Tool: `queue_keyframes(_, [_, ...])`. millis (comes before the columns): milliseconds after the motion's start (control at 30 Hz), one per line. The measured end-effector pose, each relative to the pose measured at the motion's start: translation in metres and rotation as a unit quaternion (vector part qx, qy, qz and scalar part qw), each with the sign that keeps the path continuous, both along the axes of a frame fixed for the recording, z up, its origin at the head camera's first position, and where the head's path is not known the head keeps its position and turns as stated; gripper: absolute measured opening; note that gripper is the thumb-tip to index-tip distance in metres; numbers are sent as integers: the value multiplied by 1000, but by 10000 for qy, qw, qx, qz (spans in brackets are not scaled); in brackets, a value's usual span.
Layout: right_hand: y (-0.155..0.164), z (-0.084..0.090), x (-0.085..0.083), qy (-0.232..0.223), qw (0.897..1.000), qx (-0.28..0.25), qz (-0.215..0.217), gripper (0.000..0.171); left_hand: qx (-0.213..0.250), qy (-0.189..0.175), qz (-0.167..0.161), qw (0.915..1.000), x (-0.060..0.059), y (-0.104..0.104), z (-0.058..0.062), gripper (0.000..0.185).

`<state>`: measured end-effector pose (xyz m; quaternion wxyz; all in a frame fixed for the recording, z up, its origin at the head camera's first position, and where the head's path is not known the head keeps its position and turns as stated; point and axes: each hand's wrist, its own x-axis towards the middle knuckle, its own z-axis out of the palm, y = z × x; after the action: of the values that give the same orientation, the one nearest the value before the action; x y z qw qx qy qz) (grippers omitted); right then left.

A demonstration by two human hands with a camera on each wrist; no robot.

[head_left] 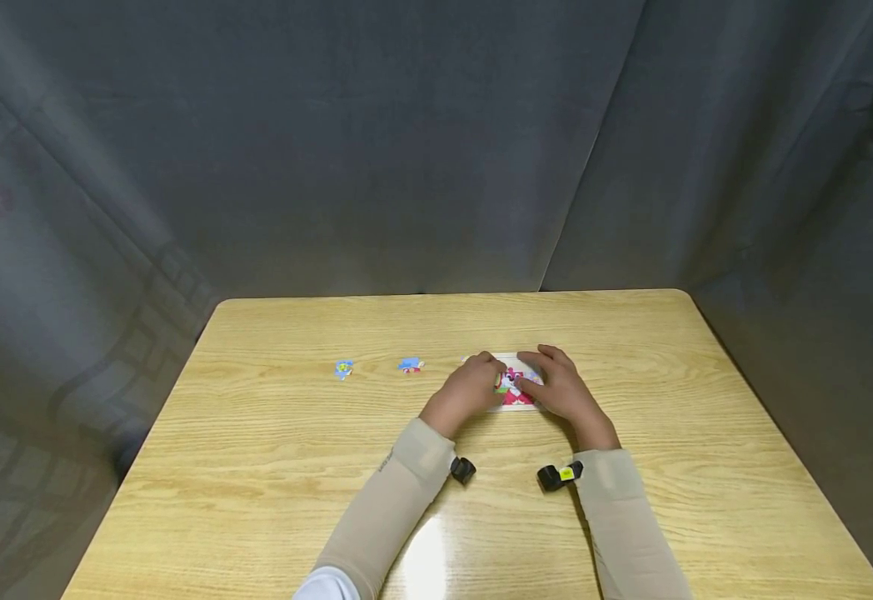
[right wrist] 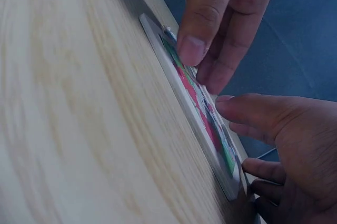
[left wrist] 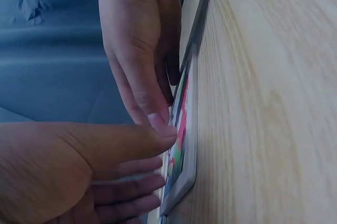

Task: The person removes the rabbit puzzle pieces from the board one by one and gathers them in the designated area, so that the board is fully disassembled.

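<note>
Small rectangular pink, white and green cartoon jigsaw puzzle [head_left: 515,398]: flat on the pale wood-grain table [head_left: 256,467], right of centre, between the two hands.
Left hand [head_left: 471,385]: at the puzzle's left side, thumb reaching over the picture, fingers loosely bent; it appears to grasp nothing.
Right hand [head_left: 562,390]: at the right side, thumb over the picture, fingers relaxed and spread, with no grip seen; whether the thumb tip presses down I cannot tell.
Reason for the hold: hands on opposite sides probably keep the work steady while the thumbs are free to settle pieces.
Shallow white frame [head_left: 515,408]: surrounds the picture, its raised rim likely there to stop pieces sliding out.
Blue loose piece with white and red [head_left: 411,365]: left of the frame, well apart from it.
Blue loose piece with a yellow patch [head_left: 343,368]: farther left; the spacing between the two perhaps makes each easy to pick up.
Beige sleeves [head_left: 635,525]: small dark lettering near the left cuff, too small to read.
Black wrist cameras [head_left: 463,471]: the right one bears a yellow label [head_left: 566,473], its marking illegible.
Grey curtain [head_left: 406,150]: hangs beyond the table's far edge; no brand can be read.
</note>
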<state>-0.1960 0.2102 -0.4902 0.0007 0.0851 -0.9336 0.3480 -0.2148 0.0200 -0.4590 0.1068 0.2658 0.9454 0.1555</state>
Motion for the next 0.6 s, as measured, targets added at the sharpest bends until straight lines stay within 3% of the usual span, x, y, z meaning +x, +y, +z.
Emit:
queue_keyframes(200, [-1, -1, 0, 26, 9999, 116, 0, 51, -93, 59, -256, 9996, -2, 0, -2, 51])
queue_keyframes(600, [-1, -1, 0, -116, 9997, 149, -128, 50, -130, 140, -94, 9998, -3, -3, -5, 48])
